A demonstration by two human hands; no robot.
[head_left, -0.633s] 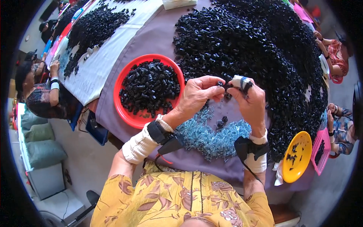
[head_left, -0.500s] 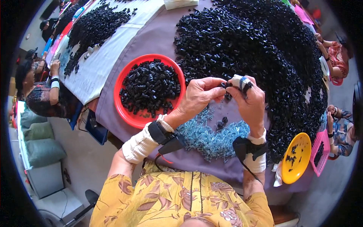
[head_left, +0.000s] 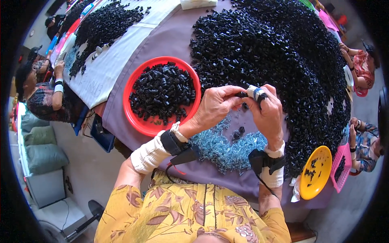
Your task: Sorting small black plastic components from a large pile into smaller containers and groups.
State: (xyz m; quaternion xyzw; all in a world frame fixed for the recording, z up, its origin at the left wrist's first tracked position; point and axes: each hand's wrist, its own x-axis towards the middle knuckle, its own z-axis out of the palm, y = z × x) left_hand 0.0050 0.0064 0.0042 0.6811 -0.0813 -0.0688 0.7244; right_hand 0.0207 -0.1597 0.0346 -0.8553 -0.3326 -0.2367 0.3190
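My left hand (head_left: 216, 106) and my right hand (head_left: 267, 111) meet fingertip to fingertip above the table, both closed on one small black plastic piece (head_left: 242, 94). A cloth wrap with a dark band covers a finger of my right hand. Below my hands lies a spread of small clear-blue pieces (head_left: 227, 146), perhaps springs, with a few black pieces (head_left: 238, 133) among them. Left of my left hand stands a red round tray (head_left: 128, 111) heaped with black plastic pieces (head_left: 162, 91). Beyond my hands spreads a large pile of black plastic pieces (head_left: 259, 44).
A yellow plate (head_left: 322, 172) with a few black bits and a pink basket (head_left: 343, 162) sit at the right edge. Other people work at both sides, one person (head_left: 48, 97) at left. A second black heap (head_left: 105, 24) covers the white cloth (head_left: 117, 52). Green sacks (head_left: 46, 156) stand lower left.
My hands stay together, with the fingertips shifted slightly around the small black piece. The whole view has moved a little; the trays and piles look the same.
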